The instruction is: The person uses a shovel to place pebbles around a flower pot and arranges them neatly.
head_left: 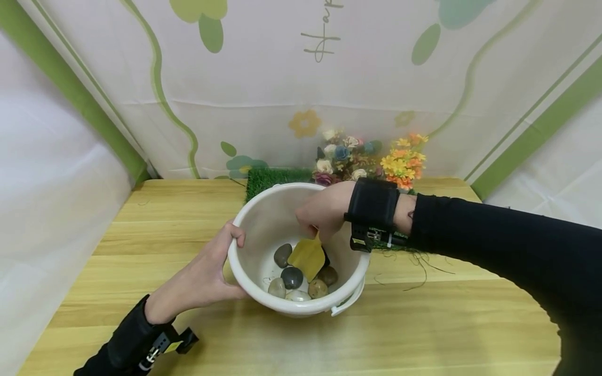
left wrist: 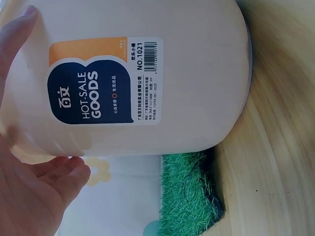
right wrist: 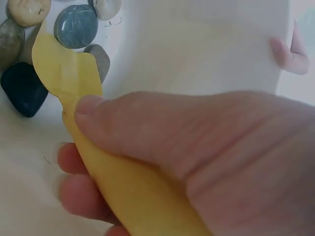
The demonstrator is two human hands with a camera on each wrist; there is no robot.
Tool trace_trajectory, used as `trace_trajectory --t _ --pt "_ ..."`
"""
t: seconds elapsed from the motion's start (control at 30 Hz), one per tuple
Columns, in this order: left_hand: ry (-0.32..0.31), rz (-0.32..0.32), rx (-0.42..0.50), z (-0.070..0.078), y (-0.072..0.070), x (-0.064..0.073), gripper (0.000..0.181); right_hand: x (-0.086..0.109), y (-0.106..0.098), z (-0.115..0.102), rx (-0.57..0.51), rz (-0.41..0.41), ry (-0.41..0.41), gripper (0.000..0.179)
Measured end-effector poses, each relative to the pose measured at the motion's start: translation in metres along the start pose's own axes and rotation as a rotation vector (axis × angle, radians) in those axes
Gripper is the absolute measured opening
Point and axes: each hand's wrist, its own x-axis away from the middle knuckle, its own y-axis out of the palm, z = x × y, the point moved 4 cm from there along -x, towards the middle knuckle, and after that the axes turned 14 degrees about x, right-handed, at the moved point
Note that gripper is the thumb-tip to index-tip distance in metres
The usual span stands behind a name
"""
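Observation:
A white bucket (head_left: 257,224) stands on the wooden table, its mouth tipped toward my view. My left hand (head_left: 215,272) grips its left rim, fingertips over the edge. Inside the bucket, my right hand (head_left: 325,208) holds a yellow toy shovel (head_left: 308,258) by its handle. The thumb lies along the top of the shovel (right wrist: 133,182), with fingers wrapped beneath. Around the blade lie several smooth stones: a dark grey stone (head_left: 292,278), a tan stone (head_left: 317,288), a brown stone (head_left: 328,275) and a black stone (right wrist: 25,89). The blade covers part of the bucket's floor.
Behind the bucket lies a green artificial grass mat (head_left: 273,178), also visible in the left wrist view. Artificial flowers (head_left: 345,156) stand on it near the patterned curtain (head_left: 263,62). The bucket's white handle (head_left: 349,303) hangs at its front right. Loose dark fibres (head_left: 420,266) lie on the table.

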Motion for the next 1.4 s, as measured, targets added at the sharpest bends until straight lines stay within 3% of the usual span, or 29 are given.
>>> trace_trajectory --t 0.17,0.43,0.53,0.7,0.9,1.03,1.27,1.4 --pt "-0.006 0.001 -0.008 -0.001 0.0 0.0 0.073 -0.006 0.009 0.008 0.006 0.008 0.028 0.033" --pt "-0.017 -0.006 -0.006 -0.002 0.0 0.001 0.073 0.01 -0.01 -0.006 -0.087 -0.054 0.083 0.008" --pt "-0.008 0.001 0.004 -0.002 -0.001 0.001 0.073 0.005 -0.005 -0.002 -0.094 -0.043 0.039 0.016" --pt "-0.008 0.0 0.006 -0.002 -0.001 0.001 0.073 -0.02 0.025 0.024 -0.095 -0.006 -0.065 0.036" --pt "-0.017 -0.006 0.007 -0.001 -0.001 0.001 0.073 -0.033 0.042 0.042 -0.13 0.024 -0.111 0.037" --pt "-0.012 0.0 0.007 -0.001 -0.001 0.001 0.073 -0.026 0.032 0.031 -0.13 0.03 -0.117 0.035" --pt "-0.019 -0.013 0.004 -0.002 0.001 0.002 0.073 -0.002 -0.001 -0.006 -0.226 -0.011 -0.154 0.029" --pt "-0.016 -0.011 0.007 -0.001 0.0 0.002 0.073 0.001 -0.004 -0.01 -0.22 -0.012 -0.15 0.03"
